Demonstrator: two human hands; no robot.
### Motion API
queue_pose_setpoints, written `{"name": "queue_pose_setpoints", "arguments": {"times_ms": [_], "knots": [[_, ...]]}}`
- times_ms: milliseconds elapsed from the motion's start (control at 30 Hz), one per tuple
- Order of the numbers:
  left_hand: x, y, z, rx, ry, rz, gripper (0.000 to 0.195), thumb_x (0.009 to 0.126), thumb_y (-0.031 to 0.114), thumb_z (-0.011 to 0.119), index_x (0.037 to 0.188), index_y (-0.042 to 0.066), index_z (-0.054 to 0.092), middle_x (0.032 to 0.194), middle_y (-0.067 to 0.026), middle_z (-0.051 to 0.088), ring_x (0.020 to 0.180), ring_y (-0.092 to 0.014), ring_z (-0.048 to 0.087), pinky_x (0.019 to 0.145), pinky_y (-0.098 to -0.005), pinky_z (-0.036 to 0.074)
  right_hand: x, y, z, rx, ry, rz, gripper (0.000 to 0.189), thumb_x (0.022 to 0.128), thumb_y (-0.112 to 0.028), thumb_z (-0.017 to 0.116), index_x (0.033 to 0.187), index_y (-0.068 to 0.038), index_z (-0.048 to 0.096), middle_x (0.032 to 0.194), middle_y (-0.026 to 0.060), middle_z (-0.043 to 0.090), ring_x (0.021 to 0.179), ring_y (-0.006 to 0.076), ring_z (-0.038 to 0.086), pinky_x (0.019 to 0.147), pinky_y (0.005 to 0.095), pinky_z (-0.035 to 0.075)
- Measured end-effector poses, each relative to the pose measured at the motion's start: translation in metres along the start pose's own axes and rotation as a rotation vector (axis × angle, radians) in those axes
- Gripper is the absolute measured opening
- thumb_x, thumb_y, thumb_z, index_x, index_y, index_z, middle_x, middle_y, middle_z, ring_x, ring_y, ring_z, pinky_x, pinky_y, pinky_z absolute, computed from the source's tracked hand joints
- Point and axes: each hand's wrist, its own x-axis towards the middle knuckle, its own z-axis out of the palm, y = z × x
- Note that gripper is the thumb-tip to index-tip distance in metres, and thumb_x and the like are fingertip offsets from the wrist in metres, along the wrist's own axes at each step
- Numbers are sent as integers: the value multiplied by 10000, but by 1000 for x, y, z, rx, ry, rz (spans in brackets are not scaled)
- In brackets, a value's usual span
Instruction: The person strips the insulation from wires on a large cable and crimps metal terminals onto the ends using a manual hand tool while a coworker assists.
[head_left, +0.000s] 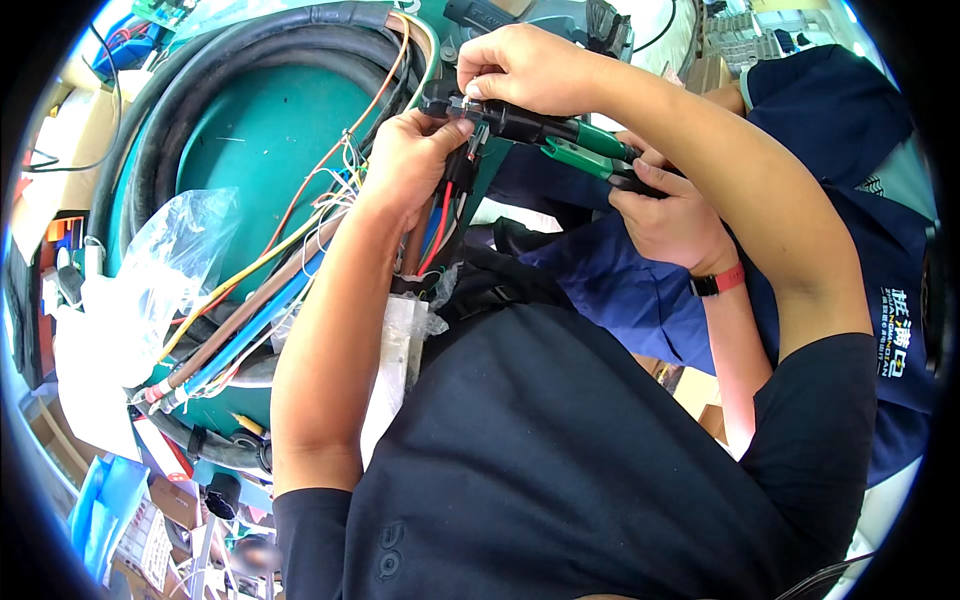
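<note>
The black head of a hand crimping tool (436, 99) is held between my two hands. My left hand (401, 161) grips the head from the near side, its thumb by the jaws. From above, my right hand (514, 71) pinches a small metal part (470, 90) at the jaws. My fingers partly hide the jaws and whatever is in them. Another person's hand (667, 217) is on the tool's green and black handles (581, 157). Just below the jaws, a black connector housing (459, 169) has red wires (439, 229) running down from it.
A thick black cable (150, 142) lies coiled on the green mat (262, 139). Brown (247, 326) and blue conductors (247, 345) with thin wires pass beside my left forearm. A clear plastic bag (184, 247) lies at left. The other person's dark clothing (810, 127) is close on the right.
</note>
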Motion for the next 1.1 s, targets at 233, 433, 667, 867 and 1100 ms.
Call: {"name": "queue_pose_setpoints", "arguments": {"times_ms": [233,433,667,867,1100], "knots": [[2,0,-1,64,-14,-7,207,908,96,708,1053,-51,684,901,-66,694,763,-107,596,700,-288,500,-2,-3,-4,-30,-11,3,157,884,-149,663,950,-9,685,868,144,702,825,274,671,760,381,507],[-3,0,2,43,-2,-22,202,912,101,706,1059,-36,685,893,-61,689,755,-111,593,695,-290,496,-1,0,1,-26,20,-23,148,886,-152,667,937,-13,684,848,142,697,809,272,667,745,384,502],[-1,-2,-1,94,-63,35,175,908,86,703,1056,-7,696,896,-49,689,788,-115,591,726,-298,492,-6,-8,-3,-66,-9,18,140,873,-145,679,924,-15,691,825,152,685,804,291,662,744,397,499],[6,-8,-5,160,-54,71,168,934,81,681,1077,-8,673,933,-59,702,783,-109,627,706,-284,516,0,-11,-1,-121,-9,2,134,855,-135,690,929,-23,700,840,145,691,823,294,667,752,401,504],[-1,-3,1,156,-23,73,162,907,83,697,1029,-23,698,897,-57,690,764,-118,589,712,-296,481,0,-8,-2,-103,-17,16,140,850,-143,690,929,-28,704,854,141,698,828,295,669,757,400,509]]}}
